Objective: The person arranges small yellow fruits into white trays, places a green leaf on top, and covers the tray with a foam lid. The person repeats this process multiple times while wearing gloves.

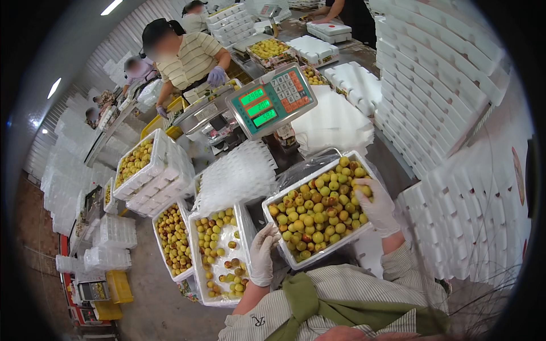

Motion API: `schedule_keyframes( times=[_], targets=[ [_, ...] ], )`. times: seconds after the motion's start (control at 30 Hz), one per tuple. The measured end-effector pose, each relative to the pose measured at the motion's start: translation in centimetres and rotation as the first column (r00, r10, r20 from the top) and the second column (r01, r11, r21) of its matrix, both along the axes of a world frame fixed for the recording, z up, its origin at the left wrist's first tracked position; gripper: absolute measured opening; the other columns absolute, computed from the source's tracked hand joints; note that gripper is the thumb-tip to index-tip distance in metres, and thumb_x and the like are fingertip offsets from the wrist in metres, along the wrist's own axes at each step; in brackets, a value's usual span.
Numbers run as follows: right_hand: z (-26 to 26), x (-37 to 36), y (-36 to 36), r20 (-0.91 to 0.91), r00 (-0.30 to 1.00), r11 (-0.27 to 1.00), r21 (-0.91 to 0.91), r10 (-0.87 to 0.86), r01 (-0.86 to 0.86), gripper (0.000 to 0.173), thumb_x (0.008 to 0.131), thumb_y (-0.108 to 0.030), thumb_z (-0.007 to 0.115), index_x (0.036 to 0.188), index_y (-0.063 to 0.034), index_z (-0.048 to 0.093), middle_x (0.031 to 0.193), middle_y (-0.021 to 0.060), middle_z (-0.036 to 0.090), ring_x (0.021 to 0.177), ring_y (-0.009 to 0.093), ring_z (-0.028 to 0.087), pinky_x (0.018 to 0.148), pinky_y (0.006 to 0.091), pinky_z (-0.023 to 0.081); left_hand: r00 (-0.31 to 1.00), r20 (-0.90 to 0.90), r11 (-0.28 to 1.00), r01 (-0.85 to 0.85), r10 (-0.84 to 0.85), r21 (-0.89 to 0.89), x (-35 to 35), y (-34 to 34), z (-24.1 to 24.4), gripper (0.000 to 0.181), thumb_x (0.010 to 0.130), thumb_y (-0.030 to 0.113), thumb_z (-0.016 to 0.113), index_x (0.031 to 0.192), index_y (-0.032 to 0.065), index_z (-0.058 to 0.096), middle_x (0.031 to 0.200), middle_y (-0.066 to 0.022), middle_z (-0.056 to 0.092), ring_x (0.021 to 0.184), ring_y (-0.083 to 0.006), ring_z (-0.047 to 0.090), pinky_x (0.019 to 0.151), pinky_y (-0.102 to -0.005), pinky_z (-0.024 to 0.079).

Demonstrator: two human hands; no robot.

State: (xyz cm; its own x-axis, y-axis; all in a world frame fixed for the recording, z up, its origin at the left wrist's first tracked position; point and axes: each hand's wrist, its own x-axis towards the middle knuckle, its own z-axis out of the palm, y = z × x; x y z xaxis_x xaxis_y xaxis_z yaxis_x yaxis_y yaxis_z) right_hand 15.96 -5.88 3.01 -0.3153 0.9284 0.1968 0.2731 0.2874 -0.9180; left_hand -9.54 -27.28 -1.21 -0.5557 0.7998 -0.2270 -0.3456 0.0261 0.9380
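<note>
A white foam box (pixel 273 209) filled with yellow-green jujube fruits (pixel 318 209) lies before me. My right hand (pixel 377 206), in a pale glove, rests on fruits at the box's right side, thumb and fingers bent around some; whether it grips one I cannot tell. My left hand (pixel 263 255), gloved too, is at the box's left edge, fingers slightly bent and nothing visible in them. Just left of it stands a partly filled foam box (pixel 247 238) with loose fruits over a plastic liner. Another box of fruits (pixel 172 238) is beyond it.
Ahead stands a scale with a lit display (pixel 271 102). White foam netting (pixel 236 174) lies beside stacked boxes (pixel 160 183). Tall stacks of foam lids (pixel 431 85) rise on the right. A co-worker (pixel 192 59) in gloves stands across the table; other people are farther back.
</note>
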Motion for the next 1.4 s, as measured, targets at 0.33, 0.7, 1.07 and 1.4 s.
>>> schedule_keyframes(
  times=[0.33,0.7,1.07,1.4],
  targets=[
    [1.1,-9.8,-9.0,0.407,0.798,0.758,0.304,0.444,-0.577,0.047,0.088,-0.030,0.068,0.129,-0.0097,0.058,0.118,0.0136,0.063,0.105,0.029,0.064,0.085,0.0354,0.054,0.527,0.814,0.950,-0.035,-0.246,0.310,-2.5,-4.8,-2.4,0.053,0.102,0.046,0.042,0.143,0.0132,0.047,0.119,-0.0069,0.062,0.097,-0.0176,0.061,0.078,-0.0372,0.054],
    [-3.6,-0.6,8.9,0.659,0.752,0.999,0.039,-0.022,-0.004,0.046,0.087,-0.030,0.064,0.128,-0.0096,0.060,0.118,0.0139,0.064,0.112,0.033,0.060,0.095,0.0420,0.049,0.251,-0.927,0.867,-0.349,-0.279,-0.356,-7.9,-16.3,-7.6,0.040,0.083,0.004,0.059,0.123,0.0011,0.061,0.124,-0.0238,0.059,0.118,-0.0446,0.051,0.103,-0.0485,0.040],
    [-4.3,-2.0,7.5,0.044,0.977,0.974,-0.103,0.209,-0.204,0.024,0.078,-0.005,0.062,0.102,-0.0034,0.064,0.105,0.0080,0.065,0.096,0.024,0.063,0.091,0.0340,0.049,0.215,-0.967,0.900,-0.382,-0.135,-0.210,-5.9,-15.0,-3.4,0.046,0.085,0.003,0.059,0.131,0.0011,0.057,0.131,-0.0213,0.056,0.125,-0.0383,0.048,0.107,-0.0464,0.035],
    [-0.9,-7.1,1.3,0.429,0.860,0.952,-0.004,0.278,-0.306,0.032,0.080,-0.030,0.075,0.100,-0.0069,0.066,0.092,0.0105,0.069,0.089,0.025,0.067,0.081,0.0346,0.053,0.890,-0.356,0.958,-0.279,0.285,0.071,-1.8,-10.6,-0.5,0.046,0.096,0.000,0.050,0.142,-0.0010,0.044,0.139,-0.0103,0.051,0.123,-0.0195,0.052,0.104,-0.0306,0.043]
  ],
)
